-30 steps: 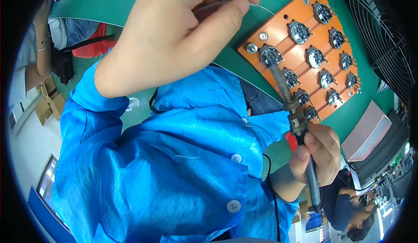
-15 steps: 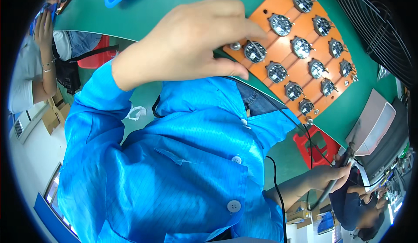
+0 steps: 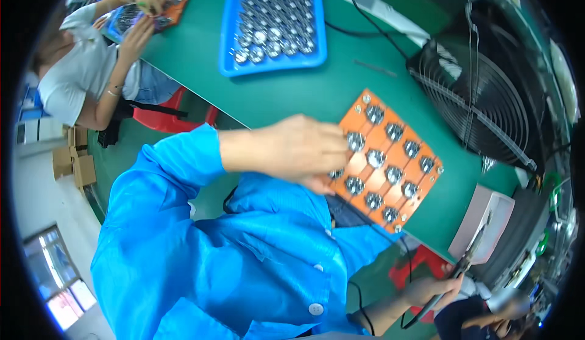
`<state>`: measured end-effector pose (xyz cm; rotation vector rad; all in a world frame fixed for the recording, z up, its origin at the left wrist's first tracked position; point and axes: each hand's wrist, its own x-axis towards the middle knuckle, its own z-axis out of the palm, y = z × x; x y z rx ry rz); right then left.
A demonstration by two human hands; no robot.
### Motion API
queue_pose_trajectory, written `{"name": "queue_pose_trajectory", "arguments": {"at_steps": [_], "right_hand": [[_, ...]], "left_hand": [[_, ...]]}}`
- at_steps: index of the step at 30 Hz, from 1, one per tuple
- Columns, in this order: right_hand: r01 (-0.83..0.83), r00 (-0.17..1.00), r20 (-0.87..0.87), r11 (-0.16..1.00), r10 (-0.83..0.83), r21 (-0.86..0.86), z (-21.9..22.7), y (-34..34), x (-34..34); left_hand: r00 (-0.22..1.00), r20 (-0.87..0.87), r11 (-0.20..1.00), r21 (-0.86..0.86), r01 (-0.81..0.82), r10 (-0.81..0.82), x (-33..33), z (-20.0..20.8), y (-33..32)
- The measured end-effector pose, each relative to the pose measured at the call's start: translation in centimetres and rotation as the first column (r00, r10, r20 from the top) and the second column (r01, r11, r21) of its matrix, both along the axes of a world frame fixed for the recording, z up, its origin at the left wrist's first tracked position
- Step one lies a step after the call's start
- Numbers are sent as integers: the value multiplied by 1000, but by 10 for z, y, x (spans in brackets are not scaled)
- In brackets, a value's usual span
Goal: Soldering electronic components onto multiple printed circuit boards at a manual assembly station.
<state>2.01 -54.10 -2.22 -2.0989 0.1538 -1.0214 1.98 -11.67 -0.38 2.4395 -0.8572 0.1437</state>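
Observation:
My left hand (image 3: 295, 149) lies over the left corner of an orange board (image 3: 386, 151), fingers curled on its edge and thumb below; the exact contact is partly hidden. Several round, silvery-black components with short pins, such as the one at the middle (image 3: 376, 157), sit in rows on the board. One component shows between finger and thumb. Lower right, my right hand (image 3: 434, 291) is closed round the handle of a soldering iron (image 3: 468, 259). Its thin tip points up and away, apart from the board, in front of a pinkish box-like holder (image 3: 481, 224).
A blue tray (image 3: 226, 50) full of similar round components stands at the far side of the green table (image 3: 274, 96). A black wire-grilled fan (image 3: 475, 102) is at the right. Another person (image 3: 91, 78) works at far left. Black cords hang near the red stool (image 3: 420, 267).
My view has shifted, bringing the whole blue tray and fan into sight. The left finger and thumb have come closer together at the board's corner. My right hand still holds the soldering iron.

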Motion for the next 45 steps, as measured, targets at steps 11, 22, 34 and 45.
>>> {"name": "queue_pose_trajectory", "arguments": {"at_steps": [11,22,34,45], "right_hand": [[-23,1000,-11,995,22,-102,3,26,14],[-100,995,25,995,100,-23,6,44,15],[-132,991,18,991,131,11,27,68,15],[-190,978,-72,979,195,77,18,65,23]], "left_hand": [[879,215,905,-115,-409,425,-77,47,44],[149,275,205,-188,-961,950,-58,24,149],[-204,233,-151,-225,-963,951,-1,-22,200],[-177,243,-163,-77,-984,954,15,8,200]]}}
